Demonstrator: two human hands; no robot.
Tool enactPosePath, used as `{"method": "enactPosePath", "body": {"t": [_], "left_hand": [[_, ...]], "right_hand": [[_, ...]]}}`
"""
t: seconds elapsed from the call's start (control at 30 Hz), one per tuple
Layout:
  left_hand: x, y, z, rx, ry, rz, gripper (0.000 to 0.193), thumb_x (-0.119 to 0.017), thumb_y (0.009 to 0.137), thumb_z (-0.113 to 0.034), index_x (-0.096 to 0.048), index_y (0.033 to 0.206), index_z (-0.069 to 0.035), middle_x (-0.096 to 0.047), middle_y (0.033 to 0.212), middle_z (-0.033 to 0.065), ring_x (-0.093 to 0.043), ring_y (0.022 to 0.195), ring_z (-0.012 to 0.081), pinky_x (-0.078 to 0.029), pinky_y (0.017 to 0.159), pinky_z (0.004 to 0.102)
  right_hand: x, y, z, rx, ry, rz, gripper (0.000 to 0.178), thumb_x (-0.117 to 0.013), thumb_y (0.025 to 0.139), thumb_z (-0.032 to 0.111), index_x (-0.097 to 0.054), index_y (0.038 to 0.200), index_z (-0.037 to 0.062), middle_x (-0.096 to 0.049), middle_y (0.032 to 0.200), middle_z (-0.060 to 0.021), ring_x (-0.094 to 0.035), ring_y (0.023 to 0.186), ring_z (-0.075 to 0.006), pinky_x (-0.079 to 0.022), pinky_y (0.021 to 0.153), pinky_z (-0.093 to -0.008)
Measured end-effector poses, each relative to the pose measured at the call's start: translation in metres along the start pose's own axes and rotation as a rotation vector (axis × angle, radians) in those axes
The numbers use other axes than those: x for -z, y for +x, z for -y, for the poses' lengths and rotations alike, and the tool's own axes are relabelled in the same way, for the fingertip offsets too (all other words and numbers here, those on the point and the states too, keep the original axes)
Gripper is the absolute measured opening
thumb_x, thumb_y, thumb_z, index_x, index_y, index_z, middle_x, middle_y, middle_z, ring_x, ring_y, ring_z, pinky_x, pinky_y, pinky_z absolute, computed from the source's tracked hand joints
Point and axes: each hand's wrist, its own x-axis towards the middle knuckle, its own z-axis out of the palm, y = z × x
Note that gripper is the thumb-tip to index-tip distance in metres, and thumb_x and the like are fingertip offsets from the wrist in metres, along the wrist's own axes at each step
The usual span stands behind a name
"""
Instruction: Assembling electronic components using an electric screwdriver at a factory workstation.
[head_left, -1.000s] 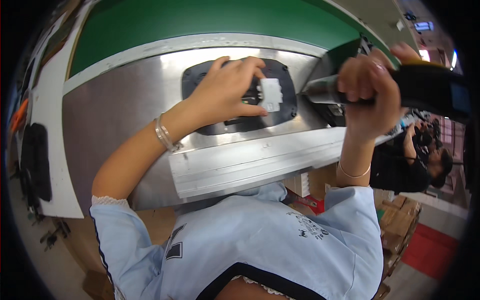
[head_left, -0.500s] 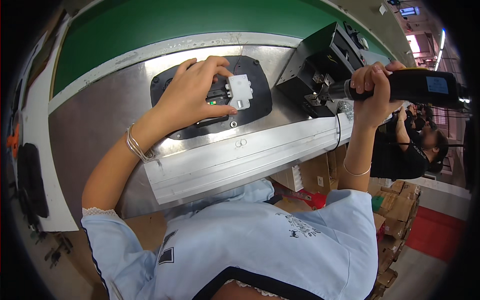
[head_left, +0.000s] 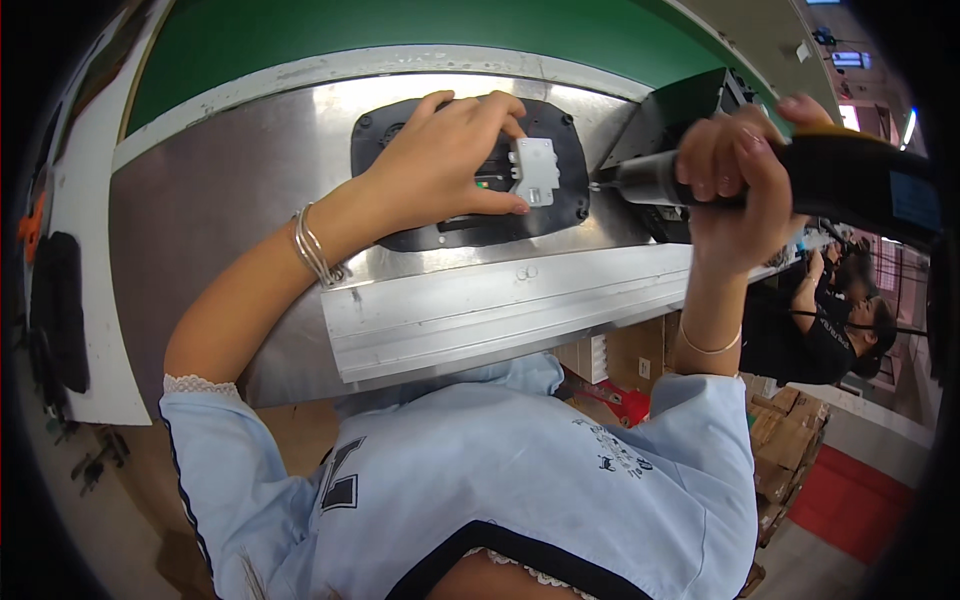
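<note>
Head view: the left hand [head_left: 445, 165] pinches a small white plastic box [head_left: 537, 172] on a rounded black panel [head_left: 573, 165]. The right hand [head_left: 735, 185] grips a black-and-silver power driver [head_left: 845, 178]. This looks like lining up; the next move calls for a still box and straight tip [head_left: 597, 187]. The left hand hides the panel's middle; I can't tell if the tip touches.

Cardbd boxes [head_left: 788, 445] nr red floor area [head_left: 848, 503], lower R.
</note>
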Motion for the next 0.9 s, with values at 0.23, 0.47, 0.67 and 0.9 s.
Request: {"method": "enactPosePath", "body": {"t": [0.23, 0.47, 0.67, 0.9], "left_hand": [[-0.003, -0.002, 0.001, 0.007, -0.015, -0.025, 0.075, -0.081, 0.069, -0.041, -0.044, 0.123, -0.006, -0.065, 0.111, 0.0062, -0.060, 0.106, 0.0237, -0.028, 0.107, 0.0452], [-0.007, -0.003, 0.001, -0.025, 0.042, -0.045, 0.077, -0.080, 0.069, -0.046, -0.042, 0.123, -0.006, -0.065, 0.106, 0.0035, -0.057, 0.108, 0.0235, -0.031, 0.104, 0.0516], [-0.009, -0.006, 0.002, -0.027, 0.024, -0.063, 0.077, -0.080, 0.069, -0.045, -0.042, 0.123, -0.006, -0.066, 0.106, 0.0034, -0.058, 0.107, 0.0237, -0.031, 0.104, 0.0515], [0.002, 0.003, -0.003, -0.010, 0.021, -0.015, 0.075, -0.080, 0.070, -0.043, -0.042, 0.124, -0.006, -0.064, 0.107, 0.0040, -0.057, 0.109, 0.0238, -0.030, 0.105, 0.0532]], "right_hand": [[-0.049, 0.014, -0.035, -0.112, 0.083, -0.010, 0.029, -0.051, 0.082, -0.001, -0.042, 0.108, 0.0065, -0.036, 0.055, -0.0017, -0.040, 0.040, -0.0124, -0.039, 0.042, -0.0295], [-0.052, 0.008, -0.039, -0.158, 0.066, -0.025, 0.027, -0.051, 0.082, 0.000, -0.041, 0.106, 0.0068, -0.036, 0.055, -0.0021, -0.040, 0.040, -0.0130, -0.038, 0.043, -0.0298], [-0.053, 0.004, -0.043, -0.173, 0.060, -0.045, 0.027, -0.051, 0.082, -0.002, -0.041, 0.106, 0.0068, -0.036, 0.054, -0.0029, -0.039, 0.040, -0.0142, -0.037, 0.043, -0.0302], [-0.062, 0.006, -0.047, -0.157, -0.009, -0.115, 0.028, -0.052, 0.083, -0.006, -0.040, 0.105, 0.0057, -0.040, 0.058, -0.0045, -0.042, 0.043, -0.0138, -0.038, 0.042, -0.0294]]}}
